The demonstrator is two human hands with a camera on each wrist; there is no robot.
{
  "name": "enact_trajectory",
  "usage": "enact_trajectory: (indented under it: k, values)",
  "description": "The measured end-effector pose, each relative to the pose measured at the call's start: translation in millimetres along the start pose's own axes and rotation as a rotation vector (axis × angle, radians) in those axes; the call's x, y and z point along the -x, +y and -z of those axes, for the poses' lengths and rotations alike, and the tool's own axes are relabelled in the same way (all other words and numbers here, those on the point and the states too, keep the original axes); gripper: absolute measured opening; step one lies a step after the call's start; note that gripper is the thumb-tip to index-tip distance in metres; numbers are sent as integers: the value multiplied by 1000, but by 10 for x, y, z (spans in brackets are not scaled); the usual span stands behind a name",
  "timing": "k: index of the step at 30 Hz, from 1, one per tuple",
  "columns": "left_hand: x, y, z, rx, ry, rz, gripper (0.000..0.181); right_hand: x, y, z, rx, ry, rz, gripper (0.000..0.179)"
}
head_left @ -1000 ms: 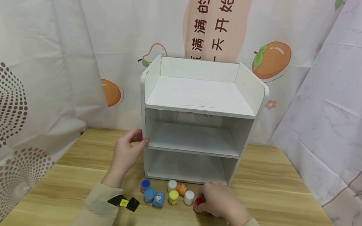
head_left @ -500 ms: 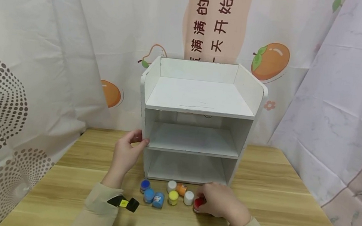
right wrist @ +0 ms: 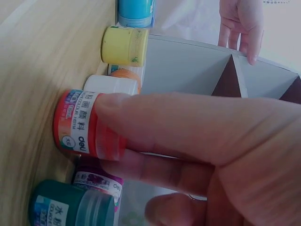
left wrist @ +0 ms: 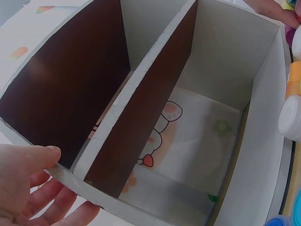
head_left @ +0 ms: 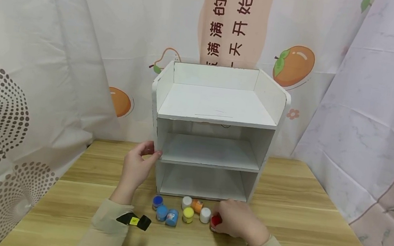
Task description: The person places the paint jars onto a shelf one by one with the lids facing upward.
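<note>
On the left, my left hand (head_left: 136,167) grips the side panel of a small white shelf (head_left: 217,105). In the left wrist view its thumb lies on the panel's front edge and the fingers (left wrist: 49,197) bend round the outer side. My right hand (head_left: 240,222) pinches a red paint jar (head_left: 214,223) between thumb and fingers, right of the other jars. The right wrist view shows the jar's white label (right wrist: 82,122); the jar appears to be at the table surface. Beside it are a purple jar (right wrist: 99,181) and a dark green jar (right wrist: 61,205), both hidden in the head view.
In front of the shelf stand or lie blue jars (head_left: 172,217), a yellow jar (head_left: 188,215), white-lidded jars (head_left: 205,215) and an orange jar (head_left: 197,206). All are on the wooden table (head_left: 299,217). A printed curtain (head_left: 150,19) hangs behind.
</note>
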State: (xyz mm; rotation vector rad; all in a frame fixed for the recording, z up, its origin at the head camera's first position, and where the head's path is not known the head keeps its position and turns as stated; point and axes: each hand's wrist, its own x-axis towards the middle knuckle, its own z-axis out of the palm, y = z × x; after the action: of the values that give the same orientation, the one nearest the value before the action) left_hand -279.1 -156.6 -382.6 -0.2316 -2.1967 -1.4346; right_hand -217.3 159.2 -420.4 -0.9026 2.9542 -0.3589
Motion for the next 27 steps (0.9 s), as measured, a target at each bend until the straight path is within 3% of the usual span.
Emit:
enact_trajectory:
  k: [5, 13, 27]
  values:
    - [-8, -4, 5, -2, -6, 3, 35, 9, -19, 79, -26, 7, -5, 15]
    - [-10, 10, 17, 3, -3, 0, 35, 39, 1, 239, -49, 95, 61, 13]
    - [3, -6, 20, 7, -18, 17, 37, 251, 134, 604, -53, 308, 102, 26]
